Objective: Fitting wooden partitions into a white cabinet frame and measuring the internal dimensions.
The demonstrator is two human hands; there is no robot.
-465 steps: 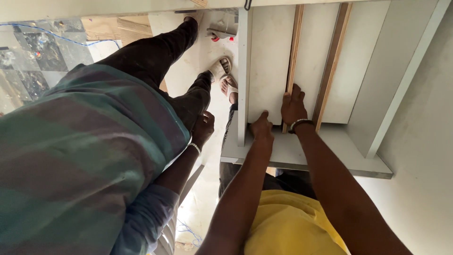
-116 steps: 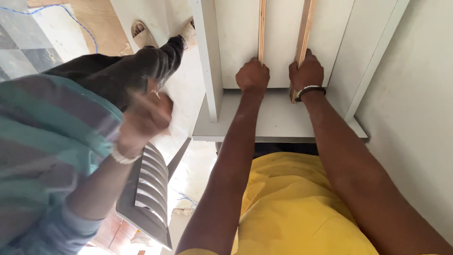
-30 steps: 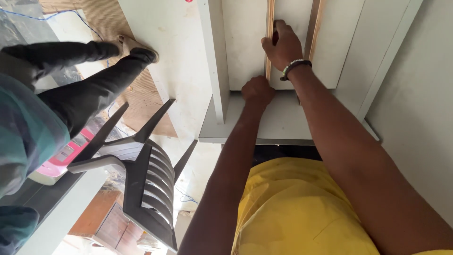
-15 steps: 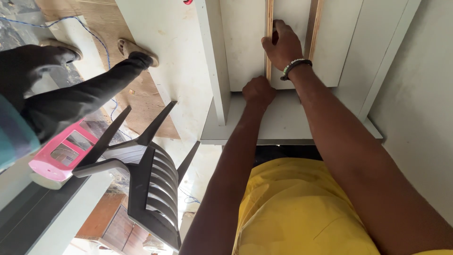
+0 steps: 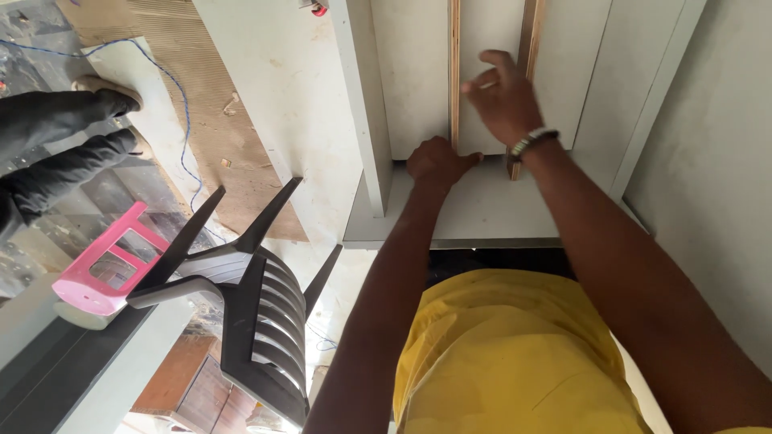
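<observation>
Two bare hands reach up to a white board panel (image 5: 490, 72) crossed by two thin wooden strips. One, the left hand (image 5: 438, 161), is closed into a fist and presses at the foot of the left wooden strip (image 5: 454, 72). Its partner, the right hand (image 5: 503, 100), wearing a beaded wristband (image 5: 532, 141), hangs loosely open with fingers spread, just in front of the right wooden strip (image 5: 531, 36), holding nothing. Further left stand an overturned black plastic chair (image 5: 249, 297) and a pink plastic stool (image 5: 100, 269); another person's dark-trousered legs (image 5: 56, 153) are beyond.
</observation>
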